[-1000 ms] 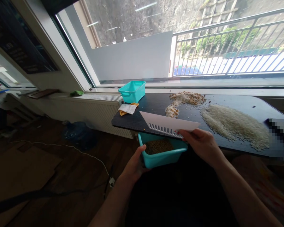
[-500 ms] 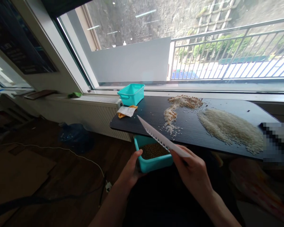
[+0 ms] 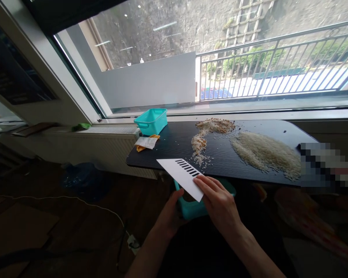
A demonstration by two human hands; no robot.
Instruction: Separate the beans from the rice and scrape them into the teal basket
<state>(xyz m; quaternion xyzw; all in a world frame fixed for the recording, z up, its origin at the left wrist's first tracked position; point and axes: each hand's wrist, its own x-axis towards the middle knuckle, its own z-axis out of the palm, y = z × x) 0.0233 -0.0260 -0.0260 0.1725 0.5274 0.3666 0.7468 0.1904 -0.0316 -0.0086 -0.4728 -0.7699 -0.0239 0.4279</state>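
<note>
My right hand [image 3: 218, 199] is closed on a white slotted plastic scraper [image 3: 182, 174], which lies nearly flat over the near edge of the black table [image 3: 165, 148]. My left hand [image 3: 170, 214] grips the left side of a teal tub [image 3: 195, 208] held below the table edge; the scraper and my right hand hide most of the tub and what is in it. On the table lie a mixed strip of brown grains and rice [image 3: 204, 137] and a wide pile of white rice [image 3: 263, 152].
A second teal tub [image 3: 150, 120] stands at the table's far left corner, with a white and orange packet [image 3: 146, 142] beside it. A radiator [image 3: 98, 146] runs under the window to the left. A white cable [image 3: 75, 200] crosses the dark floor. A pixelated patch covers the table's right end.
The scraper has swung down from a raised tilt to lie flat at the table edge. The tub has slid further under it, so the brown grains inside no longer show.
</note>
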